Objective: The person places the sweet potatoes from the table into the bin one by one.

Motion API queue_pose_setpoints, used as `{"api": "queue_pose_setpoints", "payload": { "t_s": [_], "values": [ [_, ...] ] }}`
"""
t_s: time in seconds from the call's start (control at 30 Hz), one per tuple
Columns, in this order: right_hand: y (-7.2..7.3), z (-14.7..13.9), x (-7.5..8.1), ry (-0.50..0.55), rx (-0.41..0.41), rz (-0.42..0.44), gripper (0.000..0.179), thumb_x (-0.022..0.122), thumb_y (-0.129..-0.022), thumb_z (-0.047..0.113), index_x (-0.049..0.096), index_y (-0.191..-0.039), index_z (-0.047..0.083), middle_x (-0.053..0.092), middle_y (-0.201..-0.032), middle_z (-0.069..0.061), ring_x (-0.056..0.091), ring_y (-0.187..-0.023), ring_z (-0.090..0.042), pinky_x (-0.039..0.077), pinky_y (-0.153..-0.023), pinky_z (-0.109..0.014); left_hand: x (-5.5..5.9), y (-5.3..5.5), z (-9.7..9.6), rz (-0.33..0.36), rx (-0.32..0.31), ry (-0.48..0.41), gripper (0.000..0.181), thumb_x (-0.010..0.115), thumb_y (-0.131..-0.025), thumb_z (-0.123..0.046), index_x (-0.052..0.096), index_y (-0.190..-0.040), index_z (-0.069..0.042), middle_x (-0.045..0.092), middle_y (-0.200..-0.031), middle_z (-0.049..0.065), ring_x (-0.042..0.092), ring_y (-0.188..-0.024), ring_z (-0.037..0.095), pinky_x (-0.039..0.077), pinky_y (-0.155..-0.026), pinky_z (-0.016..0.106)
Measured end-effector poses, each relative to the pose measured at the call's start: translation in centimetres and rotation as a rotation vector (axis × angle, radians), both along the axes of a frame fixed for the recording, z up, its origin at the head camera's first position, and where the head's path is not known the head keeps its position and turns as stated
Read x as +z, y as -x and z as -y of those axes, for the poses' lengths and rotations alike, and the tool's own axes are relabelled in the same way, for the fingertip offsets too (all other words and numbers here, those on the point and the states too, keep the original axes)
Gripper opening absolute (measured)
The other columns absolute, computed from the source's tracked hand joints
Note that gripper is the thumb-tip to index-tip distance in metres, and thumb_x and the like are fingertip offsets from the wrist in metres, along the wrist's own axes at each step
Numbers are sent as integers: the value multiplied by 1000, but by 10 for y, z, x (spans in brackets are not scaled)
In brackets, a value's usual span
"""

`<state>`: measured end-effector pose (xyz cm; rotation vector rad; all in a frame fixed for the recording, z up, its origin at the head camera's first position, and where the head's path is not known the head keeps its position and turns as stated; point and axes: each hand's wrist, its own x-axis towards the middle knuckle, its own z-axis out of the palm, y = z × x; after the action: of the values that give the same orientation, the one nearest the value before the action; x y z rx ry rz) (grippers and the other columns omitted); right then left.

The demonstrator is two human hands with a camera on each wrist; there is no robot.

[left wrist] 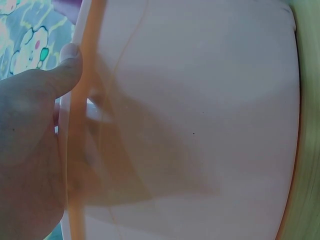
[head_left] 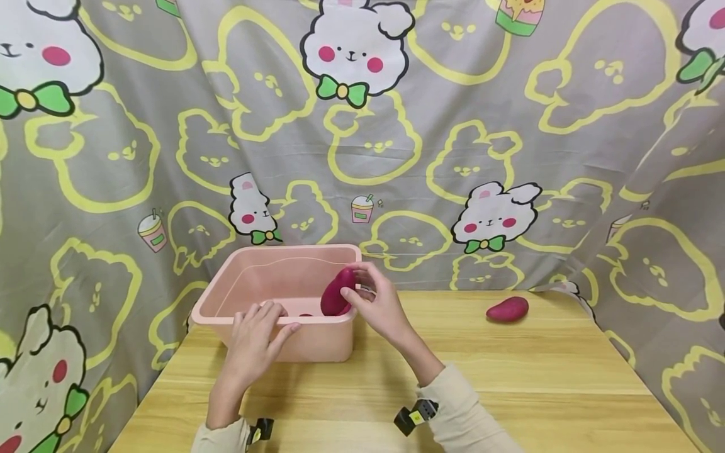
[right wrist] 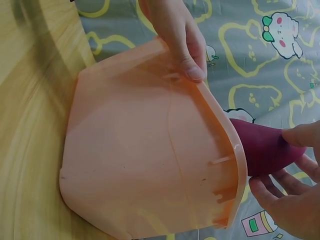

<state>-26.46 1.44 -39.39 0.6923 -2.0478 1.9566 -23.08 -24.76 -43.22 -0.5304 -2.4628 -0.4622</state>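
A pink plastic tub (head_left: 294, 345) stands toward the left of the table, tilted slightly in the right wrist view. My left hand (head_left: 252, 340) grips its near rim, thumb outside and fingers over into the tub. At the tub's right end, my right hand (head_left: 384, 309) holds a purple sweet potato (head_left: 335, 296) between thumb and fingers, upright just inside the rim. In the right wrist view, this sweet potato (right wrist: 262, 150) shows past the rim. Little purple bits (head_left: 306, 315) of something lower in the tub peek over the near wall, which hides the rest.
Another purple sweet potato (head_left: 508, 309) lies on the wooden table (head_left: 544, 371) at the back right. A grey curtain (head_left: 396, 157) with cartoon animals hangs behind the table and along both sides.
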Motion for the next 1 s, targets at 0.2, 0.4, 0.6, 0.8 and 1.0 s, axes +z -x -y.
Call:
{"api": "queue_pose_setpoints", "payload": {
  "t_s": [0.2, 0.4, 0.6, 0.8, 1.0],
  "values": [
    [1, 2, -5, -16, 25, -14, 43, 71, -91, -6, 60, -131, 2, 67, -123, -20, 63, -118, -33, 51, -99, -51, 0, 0, 1, -5, 1, 0, 24, 71, -96, -36, 61, -96, -15, 61, -92, -2, 50, -89, 23, 28, -76, 42],
    [-1, 4, -4, -34, 19, -34, 36, 72, -92, -3, 65, -126, 6, 68, -122, -13, 65, -116, -27, 53, -97, -43, 0, -1, 1, -2, 3, -2, 23, 71, -96, -37, 60, -95, -16, 61, -92, -3, 50, -89, 22, 28, -76, 42],
    [-2, 3, -3, -54, 6, -39, 32, 70, -94, -3, 65, -125, 1, 69, -122, -10, 65, -116, -24, 53, -96, -36, 0, -1, 1, -10, 2, -3, 23, 71, -96, -37, 60, -95, -17, 61, -93, -3, 50, -89, 21, 27, -76, 42],
    [-5, -6, -6, -38, -4, -33, 30, 70, -95, -1, 65, -124, 1, 70, -121, -7, 66, -116, -22, 53, -97, -37, -1, 0, 1, -14, -5, -2, 22, 71, -96, -36, 61, -96, -16, 61, -93, -4, 50, -89, 21, 27, -77, 42],
    [-8, -22, -13, -21, -46, -41, 28, 70, -95, 1, 66, -123, 5, 69, -121, -7, 66, -117, -27, 53, -96, -37, -1, 2, 1, -11, -12, -3, 23, 72, -95, -36, 61, -97, -15, 61, -94, -3, 50, -90, 22, 27, -78, 42]
  ]
}}
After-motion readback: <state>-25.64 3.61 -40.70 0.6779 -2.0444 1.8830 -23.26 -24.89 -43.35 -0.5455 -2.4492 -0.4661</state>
